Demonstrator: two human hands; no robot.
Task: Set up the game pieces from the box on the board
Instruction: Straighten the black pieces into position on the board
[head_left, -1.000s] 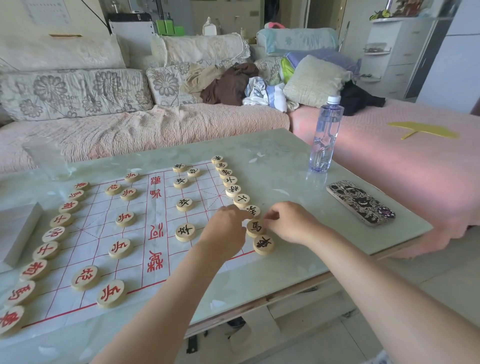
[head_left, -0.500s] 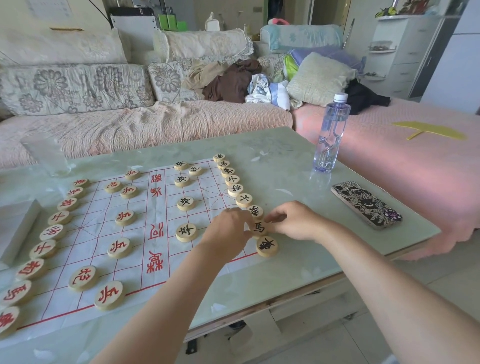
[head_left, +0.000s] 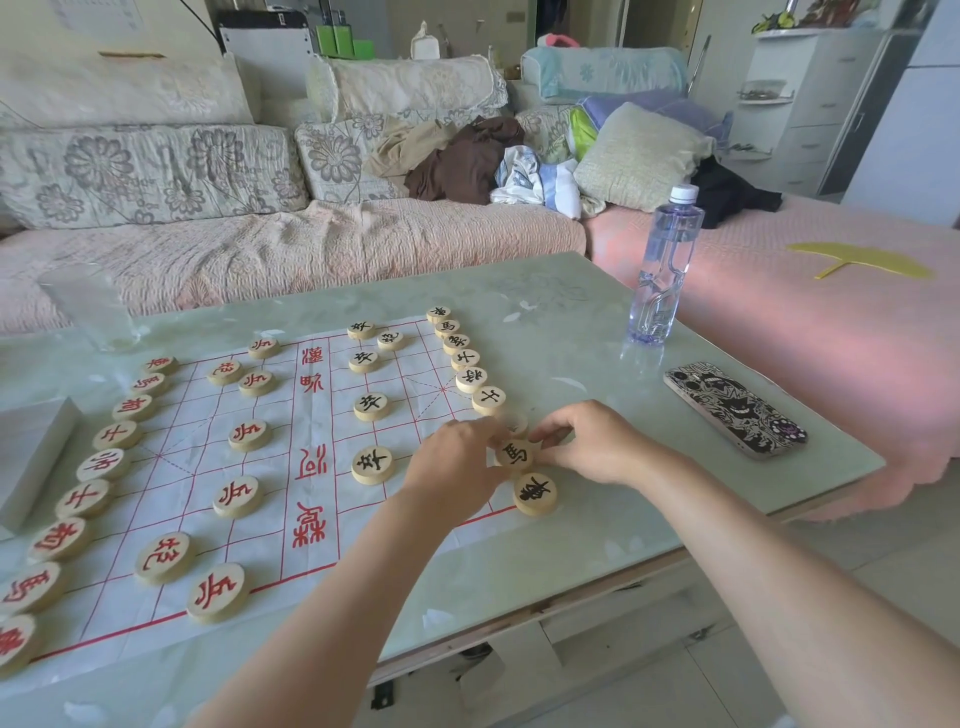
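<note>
at the near right edge of the paper board (head_left: 171, 467), the left hand (head_left: 457, 467) and right hand (head_left: 592, 441) pinch the black horse piece (head_left: 514, 454) between closed fingertips, seemingly to square it in the back row beside the chariot piece (head_left: 536, 493).

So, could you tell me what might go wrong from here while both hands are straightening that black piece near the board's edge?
Both the left hand and right hand crowd one black piece, so a knuckle could nudge the corner piece or the partly hidden one behind. The thin board sheet might shift under the left wrist and disturb the rows. The water bottle stands close to the right; a quick withdrawal could tip it.
</note>
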